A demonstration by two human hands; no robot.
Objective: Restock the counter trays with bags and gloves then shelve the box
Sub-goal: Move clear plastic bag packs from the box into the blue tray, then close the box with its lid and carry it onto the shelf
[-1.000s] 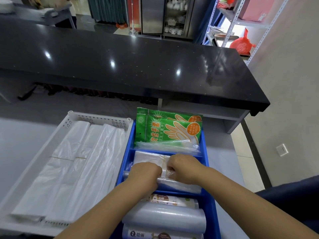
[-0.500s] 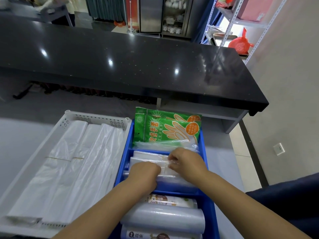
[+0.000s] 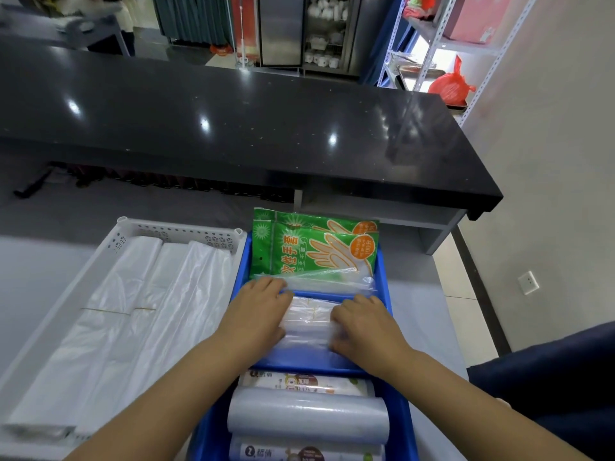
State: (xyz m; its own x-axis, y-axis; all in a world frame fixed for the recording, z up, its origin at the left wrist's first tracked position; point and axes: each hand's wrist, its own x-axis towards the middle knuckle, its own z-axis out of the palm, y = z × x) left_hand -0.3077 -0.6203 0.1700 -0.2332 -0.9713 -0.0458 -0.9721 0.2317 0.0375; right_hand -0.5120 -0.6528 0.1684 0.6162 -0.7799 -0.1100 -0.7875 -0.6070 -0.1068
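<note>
Pressing the clear bag stack in the blue tray, middle compartment, the left hand lies spread on one end; the right hand curls over the other, pinching or not I cannot tell; even pressure should seat it squarely.

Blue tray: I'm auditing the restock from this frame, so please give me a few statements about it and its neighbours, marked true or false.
1. The left hand and the right hand both touch the clear bags in the blue tray's middle compartment. True.
2. The green glove packs lie in the white tray. False: they stand in the blue tray's far compartment.
3. The white tray holds white bags. True.
4. The blue tray's near compartment holds only gloves. False: rolls lie there.
</note>
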